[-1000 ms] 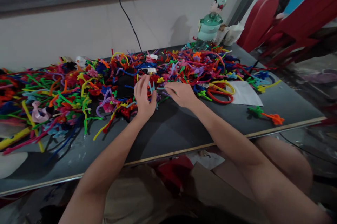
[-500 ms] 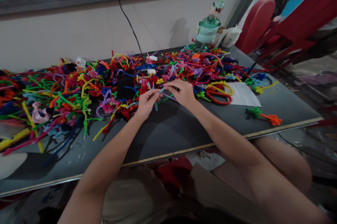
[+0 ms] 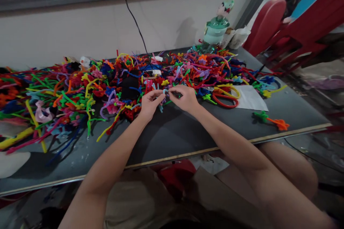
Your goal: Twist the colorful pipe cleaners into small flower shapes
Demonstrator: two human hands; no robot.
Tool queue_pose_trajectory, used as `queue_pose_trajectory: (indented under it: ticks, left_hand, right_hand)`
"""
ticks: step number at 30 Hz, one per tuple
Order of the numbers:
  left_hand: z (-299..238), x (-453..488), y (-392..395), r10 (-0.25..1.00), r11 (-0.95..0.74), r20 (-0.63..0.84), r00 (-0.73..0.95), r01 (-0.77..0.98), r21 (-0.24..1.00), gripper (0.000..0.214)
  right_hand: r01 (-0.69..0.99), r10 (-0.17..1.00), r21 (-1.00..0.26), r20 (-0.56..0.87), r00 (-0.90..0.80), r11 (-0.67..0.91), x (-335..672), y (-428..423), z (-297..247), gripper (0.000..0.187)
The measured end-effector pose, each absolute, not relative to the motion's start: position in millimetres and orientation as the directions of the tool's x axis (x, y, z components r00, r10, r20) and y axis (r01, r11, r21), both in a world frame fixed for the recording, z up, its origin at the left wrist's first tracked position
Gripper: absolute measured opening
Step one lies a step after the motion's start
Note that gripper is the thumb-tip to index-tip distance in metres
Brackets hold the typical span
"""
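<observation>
A big heap of coloured pipe cleaners (image 3: 80, 89) covers the far half of the dark grey table (image 3: 172, 136). At the heap's front edge my left hand (image 3: 149, 103) and my right hand (image 3: 185, 98) meet, fingers pinched. Between them they hold a light blue pipe cleaner (image 3: 163, 94), bent where the fingertips touch. Its loose ends hang down by my left hand. A purple pipe cleaner lies just under my right hand.
A white paper sheet (image 3: 249, 97) lies right of my hands, with red and yellow loops (image 3: 225, 96) beside it. A green and orange twisted piece (image 3: 271, 119) sits near the front right edge. A green jar (image 3: 216, 30) stands at the back. Red chairs (image 3: 268, 21) stand at right.
My left hand turned from flat on the heap to a pinch, and both hands drew together on the light blue pipe cleaner, lifting it slightly.
</observation>
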State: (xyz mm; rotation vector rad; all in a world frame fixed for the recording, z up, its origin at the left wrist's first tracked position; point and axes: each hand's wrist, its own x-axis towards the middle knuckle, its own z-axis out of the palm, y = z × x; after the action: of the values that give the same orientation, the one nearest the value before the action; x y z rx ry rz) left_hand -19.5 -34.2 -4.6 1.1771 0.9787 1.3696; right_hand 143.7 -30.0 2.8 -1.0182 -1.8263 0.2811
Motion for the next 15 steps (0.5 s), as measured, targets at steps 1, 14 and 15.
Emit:
queue_pose_trajectory:
  ticks: [1,14,15]
  left_hand:
    - [-5.0,-19.5,-33.6,0.991,-0.133,0.137,0.008,-0.18,0.975,0.027]
    - [-10.1,-20.0,-34.5,0.991,-0.134,0.135,0.001,-0.078,0.988,0.021]
    - [-8.8,-19.7,-34.3,0.994,-0.113,0.113,-0.011,-0.112,0.987,0.02]
  right_hand:
    - [0.528,0.749,-0.588,0.645,-0.152,0.613,143.7,-30.0,2.6,0.015]
    - [0.533,0.785,-0.64,0.614,-0.078,0.553,150.8,-24.8,-6.8,0.019]
    - [0.543,0.796,-0.646,0.601,-0.072,0.537,150.6,-24.6,-6.2,0.023]
